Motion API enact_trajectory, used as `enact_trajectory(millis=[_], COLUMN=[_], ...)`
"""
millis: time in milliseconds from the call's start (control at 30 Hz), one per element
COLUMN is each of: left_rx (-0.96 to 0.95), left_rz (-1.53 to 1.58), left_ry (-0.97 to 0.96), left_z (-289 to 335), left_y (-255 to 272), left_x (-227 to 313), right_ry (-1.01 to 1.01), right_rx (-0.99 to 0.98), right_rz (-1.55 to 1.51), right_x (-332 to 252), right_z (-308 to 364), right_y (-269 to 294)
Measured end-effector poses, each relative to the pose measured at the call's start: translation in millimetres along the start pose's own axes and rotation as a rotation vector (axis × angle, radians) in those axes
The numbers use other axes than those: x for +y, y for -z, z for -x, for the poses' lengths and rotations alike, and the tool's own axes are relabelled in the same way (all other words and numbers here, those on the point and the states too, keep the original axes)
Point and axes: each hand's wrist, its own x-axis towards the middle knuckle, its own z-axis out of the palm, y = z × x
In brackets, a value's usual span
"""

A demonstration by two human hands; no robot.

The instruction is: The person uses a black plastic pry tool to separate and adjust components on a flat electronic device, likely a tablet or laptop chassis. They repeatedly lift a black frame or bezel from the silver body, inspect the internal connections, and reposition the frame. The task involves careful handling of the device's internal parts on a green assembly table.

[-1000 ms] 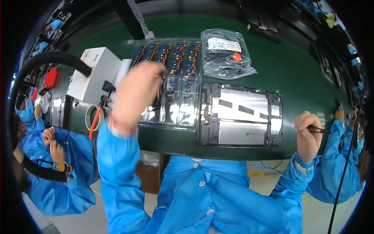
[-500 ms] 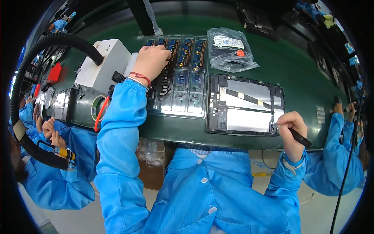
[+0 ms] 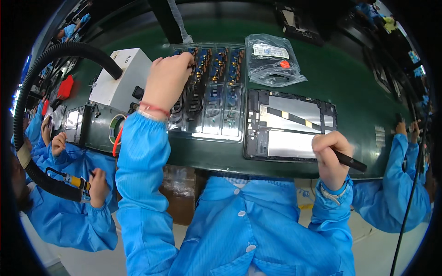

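My left hand [image 3: 166,82] reaches over the left side of a clear plastic tray [image 3: 207,135]. Its fingers are pinched together at the upper compartments, and whatever they hold is hidden. Rows of small blue-and-orange circuit parts [image 3: 220,64] fill the tray's upper compartments, with dark cable-like pieces [image 3: 195,102] below. In my right hand [image 3: 332,154] is a black pen-shaped tool [image 3: 352,162], its thick end pointing right and its tip hidden. The hand is over the lower right part of an opened tablet [image 3: 287,143], which has silver panels and a black strip across it.
Behind the tablet lies a clear plastic bag [image 3: 271,60] with dark contents. A white box [image 3: 120,76] with a black hose [image 3: 60,46] and a roll of tape [image 3: 115,129] are at left. Co-workers in blue sleeves [image 3: 391,198] sit on both sides.
My left hand has shifted slightly left and nearer, its fingers still at the tray. My right hand has moved left over the tablet with the black tool.
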Motion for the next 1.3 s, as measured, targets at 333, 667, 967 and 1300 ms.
enact_trajectory(millis=[333,667,967,1300], left_rx=[0.411,0.342,0.247,0.352], left_rz=[0.117,0.483,0.438,0.258], left_ry=[-0.37,-0.354,-0.272,-0.455], left_z=[81.3,56.5,55.9,65.9], left_y=[45.7,26.0,34.7,45.0], left_x=[133.2,140.4,136.0,137.8], right_ry=[-0.335,-0.044,0.172,0.274], right_rx=[-0.248,0.038,0.04,-0.01], right_rz=[-0.32,0.179,0.46,0.638], right_x=[4.9,17.0,7.3,-5.4], right_z=[-27.7,-20.1,-13.4,-0.7], right_y=[-45.8,-45.8,-55.5,-55.5])
